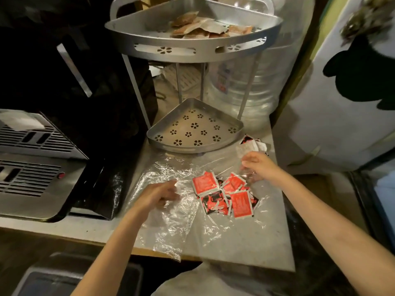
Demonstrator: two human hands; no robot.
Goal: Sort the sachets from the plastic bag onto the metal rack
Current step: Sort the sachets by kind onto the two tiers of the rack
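Item 1, metal rack (193, 47): two-tier corner unit at 12 o'clock on the counter (245, 248). Top tier holds a heap of brown sachets (198, 26), so that kind looks partly or fully sorted. Lower tier (192, 130) at 12 o'clock from your hands: bare, nothing in it.

Item 2, plastic bag (171, 210): clear film, flattened on the counter btwn your hands and the rack, crumpled toward 7 o'clock. Can't tell if the red pile sits inside it or on top.

Item 3, red sachets (226, 194): loose pile, approx a dozen or more, red w/ black print, at centre. Still unsorted. My read: this is the main job left, likely bound for the lower tier.

Item 4, white/black sachets (253, 144): small cluster at 2 o'clock, just off the lower tier's right corner, on the counter. Also not yet on the rack.

Item 5, your left hand (159, 192): palm down on the film, fingers loosely spread, holding nothing; red pile lies just beside it at 3 o'clock.

Item 6, your right hand (257, 165): fingers curled, seems to pinch a fold of the film; blurred, so grip unsure. Red pile sits near at 7 o'clock from it; white cluster just beyond the fingertips at 12 o'clock.

Est. progress: one kind done, two to go.
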